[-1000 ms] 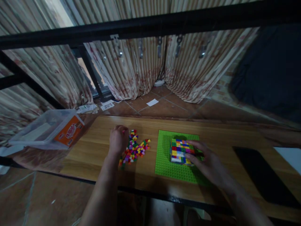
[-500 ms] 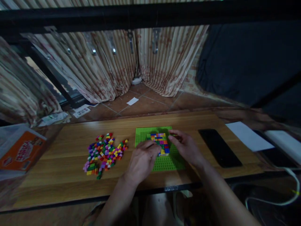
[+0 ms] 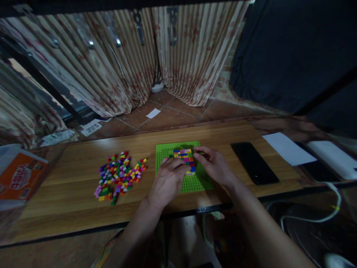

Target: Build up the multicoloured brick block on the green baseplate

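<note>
A multicoloured block of small toy bricks [image 3: 183, 152] stands on a green studded baseplate [image 3: 196, 185]. My left hand [image 3: 168, 179] reaches over the near left side of the block, its fingers drawn together on the bricks. Whatever those fingertips hold, if anything, is hidden. At the block's right side is my right hand [image 3: 213, 165], thumb and fingers apart with nothing visible between them. Part of the block lies hidden behind my left hand. Loose bricks [image 3: 122, 173] in many colours are heaped to the left of the baseplate.
A wooden table [image 3: 69, 193] carries everything. A black phone-like slab [image 3: 255, 163] lies right of the baseplate, with white paper [image 3: 288, 148] and a white device [image 3: 333, 158] beyond it. An orange-labelled box [image 3: 21, 176] stands at the far left. Curtains hang behind.
The view has tilted downward and slightly right, so everything sits higher and further left. My left hand has shifted a little over the block; my right stays beside it.
</note>
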### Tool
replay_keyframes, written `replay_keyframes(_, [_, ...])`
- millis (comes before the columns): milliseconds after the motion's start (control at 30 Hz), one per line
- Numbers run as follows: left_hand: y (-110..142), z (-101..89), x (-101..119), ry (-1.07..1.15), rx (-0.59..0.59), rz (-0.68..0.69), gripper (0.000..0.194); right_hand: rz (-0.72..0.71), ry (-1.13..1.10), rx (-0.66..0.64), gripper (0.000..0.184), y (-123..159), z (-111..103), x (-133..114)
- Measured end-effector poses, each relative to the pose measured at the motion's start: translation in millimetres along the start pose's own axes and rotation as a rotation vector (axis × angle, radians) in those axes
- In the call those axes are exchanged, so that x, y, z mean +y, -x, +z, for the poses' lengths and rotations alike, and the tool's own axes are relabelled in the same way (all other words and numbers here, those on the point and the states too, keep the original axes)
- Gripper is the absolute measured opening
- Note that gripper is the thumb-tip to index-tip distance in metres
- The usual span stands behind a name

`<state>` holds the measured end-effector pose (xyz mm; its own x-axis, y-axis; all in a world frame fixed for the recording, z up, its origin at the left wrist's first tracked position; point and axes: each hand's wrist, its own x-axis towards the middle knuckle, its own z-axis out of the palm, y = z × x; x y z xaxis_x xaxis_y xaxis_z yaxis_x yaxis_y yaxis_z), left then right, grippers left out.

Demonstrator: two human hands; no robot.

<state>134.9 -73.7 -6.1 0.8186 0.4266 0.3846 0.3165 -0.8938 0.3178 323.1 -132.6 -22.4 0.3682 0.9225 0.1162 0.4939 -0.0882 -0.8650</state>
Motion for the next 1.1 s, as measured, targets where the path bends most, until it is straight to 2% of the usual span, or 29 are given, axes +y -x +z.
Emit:
replay_keyframes(200, [1, -0.1, 3, 0.028, 0.015, -0.017, 0.022, 0.018, -0.016, -0.024, 0.034, 0, 2, -1])
replay_keyframes(433, [4, 5.6, 11, 0.029, 0.097, -0.076, 0.016, 0.014, 0.028, -0.015, 0.031, 0, 2, -7])
replay_keyframes(700, [3, 5.7, 11, -0.034, 0.052, -0.083, 0.017, 0.007, 0.042, 0.006, 0.03, 2, -1, -7])
replay_keyframes(1100, [3, -1.9, 7, -0.039, 0.048, 0.004, 0.019, 0.005, 0.015, -0.043, 0.03, 3, -2, -9])
